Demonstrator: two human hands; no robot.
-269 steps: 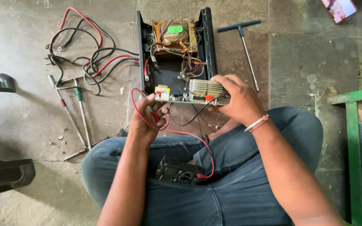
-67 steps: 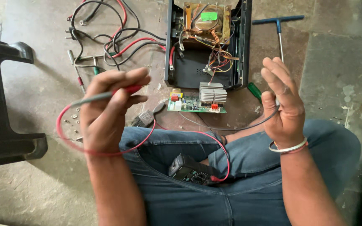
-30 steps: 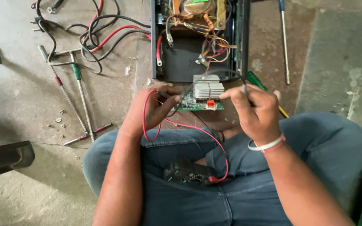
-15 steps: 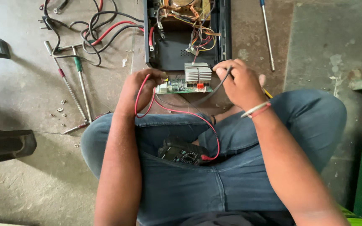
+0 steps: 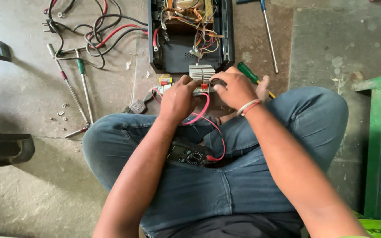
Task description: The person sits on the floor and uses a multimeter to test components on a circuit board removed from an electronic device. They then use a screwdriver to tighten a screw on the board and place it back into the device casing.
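Probing a small green circuit board [image 5: 186, 84] with finned grey heatsink, just before the knees.
Left hand [image 5: 178, 98] curls around a red lead; right hand [image 5: 233, 89] pinches a black lead; board's long axis lies across, between both hands.

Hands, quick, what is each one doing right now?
Left hand: closed on the red probe lead, at the circuit board.
Right hand: fingers curled over the board; what it holds cannot be told.

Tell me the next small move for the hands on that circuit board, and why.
Probably glance down at the multimeter in the lap: both the left hand and right hand rest on the circuit board, and the red lead runs back to the meter.
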